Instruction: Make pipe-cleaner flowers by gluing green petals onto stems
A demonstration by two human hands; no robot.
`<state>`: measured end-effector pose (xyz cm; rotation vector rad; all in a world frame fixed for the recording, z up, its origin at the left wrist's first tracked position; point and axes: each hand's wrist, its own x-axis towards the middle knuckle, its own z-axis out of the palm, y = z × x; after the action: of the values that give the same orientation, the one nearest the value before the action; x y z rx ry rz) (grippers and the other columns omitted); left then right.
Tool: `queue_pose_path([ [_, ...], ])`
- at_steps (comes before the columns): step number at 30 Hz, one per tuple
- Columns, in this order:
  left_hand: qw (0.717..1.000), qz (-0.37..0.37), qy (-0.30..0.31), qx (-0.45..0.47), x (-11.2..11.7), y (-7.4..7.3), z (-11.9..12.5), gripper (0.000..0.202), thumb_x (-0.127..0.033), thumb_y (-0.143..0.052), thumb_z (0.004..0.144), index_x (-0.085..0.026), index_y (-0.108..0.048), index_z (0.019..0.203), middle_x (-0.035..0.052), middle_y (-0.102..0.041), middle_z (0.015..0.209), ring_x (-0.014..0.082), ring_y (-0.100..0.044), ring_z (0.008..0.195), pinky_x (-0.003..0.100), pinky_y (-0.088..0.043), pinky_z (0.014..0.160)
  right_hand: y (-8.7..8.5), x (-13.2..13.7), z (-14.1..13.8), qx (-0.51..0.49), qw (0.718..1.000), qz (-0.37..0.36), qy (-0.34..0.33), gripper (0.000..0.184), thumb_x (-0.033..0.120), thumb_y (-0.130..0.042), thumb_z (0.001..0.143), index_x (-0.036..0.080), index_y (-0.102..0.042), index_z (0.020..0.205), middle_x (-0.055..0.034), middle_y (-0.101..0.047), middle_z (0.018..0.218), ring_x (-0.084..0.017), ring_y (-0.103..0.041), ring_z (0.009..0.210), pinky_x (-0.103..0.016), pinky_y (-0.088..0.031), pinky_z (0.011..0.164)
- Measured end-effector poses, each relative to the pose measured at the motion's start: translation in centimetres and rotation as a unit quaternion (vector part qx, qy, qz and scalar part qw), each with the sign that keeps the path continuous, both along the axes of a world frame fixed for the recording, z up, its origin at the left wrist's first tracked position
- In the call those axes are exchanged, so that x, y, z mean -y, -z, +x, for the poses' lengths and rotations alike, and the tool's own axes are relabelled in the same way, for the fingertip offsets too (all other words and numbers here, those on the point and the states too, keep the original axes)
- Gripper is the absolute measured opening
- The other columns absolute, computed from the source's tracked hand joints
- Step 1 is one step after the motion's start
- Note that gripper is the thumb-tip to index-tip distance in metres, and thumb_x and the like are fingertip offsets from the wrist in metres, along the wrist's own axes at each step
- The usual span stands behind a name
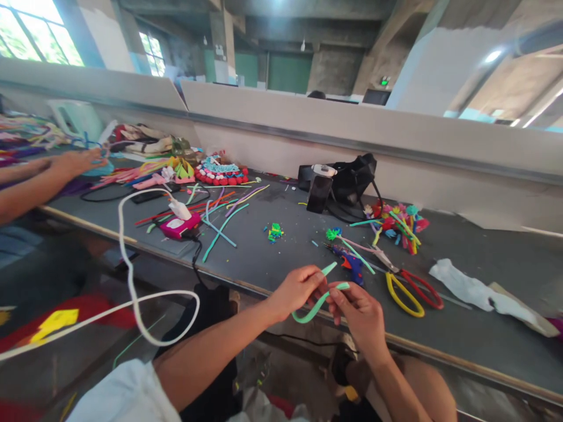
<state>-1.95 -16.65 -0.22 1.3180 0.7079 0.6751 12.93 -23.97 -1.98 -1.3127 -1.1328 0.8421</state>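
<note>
A mint-green pipe cleaner (308, 317) is bent into a U, its two ends pointing up and to the right. My left hand (303, 288) pinches it near one end, and my right hand (356, 308) grips the other end between thumb and fingers. Both hands are close together over the table's front edge. Just beyond them lies a blue glue gun (352, 265). To the right are scissors (411, 287) with one red and one yellow handle. A small green fluffy bundle (333, 233) sits behind the glue gun.
Small green and yellow clippings (275, 232) lie mid-table. Loose pipe cleaners (222, 231) and a pink power adapter (179, 225) with a white cable (128, 258) are at left. A black bag (356, 181) stands behind a phone (319, 194). Another person's hand (83, 161) works far left.
</note>
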Motion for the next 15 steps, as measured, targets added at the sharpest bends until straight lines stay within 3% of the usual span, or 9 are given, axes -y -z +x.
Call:
queue_pose_path([
  [2, 1.0, -0.023, 0.007, 0.014, 0.7, 0.6, 0.7, 0.036, -0.052, -0.056, 0.086, -0.016, -0.054, 0.079, -0.0011, -0.059, 0.071, 0.0104, -0.057, 0.061, 0.021, -0.043, 0.057, 0.3, -0.2, 0.1, 0.025, 1.0, -0.008, 0.011, 0.029, 0.047, -0.068, 0.083, 0.018, -0.07, 0.085, 0.0005, -0.065, 0.061, -0.011, -0.052, 0.044, -0.021, -0.042, 0.038],
  [4, 0.999, -0.041, 0.018, 0.015, 1.1, 0.8, 0.9, 0.037, -0.054, -0.054, 0.086, -0.017, -0.053, 0.084, -0.0009, -0.06, 0.075, 0.0104, -0.059, 0.055, 0.023, -0.044, 0.053, 0.5, -0.2, 0.3, 0.054, 0.998, -0.01, 0.017, 0.028, 0.046, -0.067, 0.084, 0.019, -0.068, 0.082, 0.0007, -0.065, 0.061, -0.011, -0.053, 0.046, -0.021, -0.043, 0.043],
  [8, 0.999, 0.001, 0.015, -0.037, 1.6, 0.4, 0.7, 0.038, -0.055, -0.046, 0.09, -0.018, -0.053, 0.085, -0.003, -0.055, 0.067, 0.0066, -0.045, 0.041, 0.02, -0.033, 0.04, 0.6, -0.2, 0.5, 0.098, 0.995, 0.008, 0.029, 0.026, 0.044, -0.065, 0.086, 0.019, -0.069, 0.08, -0.0004, -0.067, 0.065, -0.014, -0.059, 0.059, -0.024, -0.048, 0.059],
  [12, 0.997, 0.035, 0.012, -0.064, 1.7, 0.2, 0.5, 0.037, -0.053, -0.044, 0.091, -0.018, -0.049, 0.079, -0.005, -0.049, 0.061, 0.0058, -0.037, 0.043, 0.02, -0.027, 0.042, 0.4, -0.2, 0.5, 0.132, 0.988, 0.016, 0.077, 0.026, 0.045, -0.07, 0.081, 0.019, -0.07, 0.078, -0.0002, -0.067, 0.069, -0.014, -0.056, 0.061, -0.023, -0.044, 0.059],
  [15, 0.994, 0.058, 0.023, -0.089, 1.6, 0.3, 0.5, 0.039, -0.051, -0.044, 0.092, -0.018, -0.047, 0.072, -0.0047, -0.046, 0.059, 0.007, -0.038, 0.049, 0.021, -0.027, 0.047, 0.3, -0.4, 0.6, 0.104, 0.991, 0.019, 0.077, 0.026, 0.045, -0.071, 0.079, 0.019, -0.07, 0.076, 0.0004, -0.066, 0.068, -0.013, -0.055, 0.06, -0.023, -0.043, 0.058],
])
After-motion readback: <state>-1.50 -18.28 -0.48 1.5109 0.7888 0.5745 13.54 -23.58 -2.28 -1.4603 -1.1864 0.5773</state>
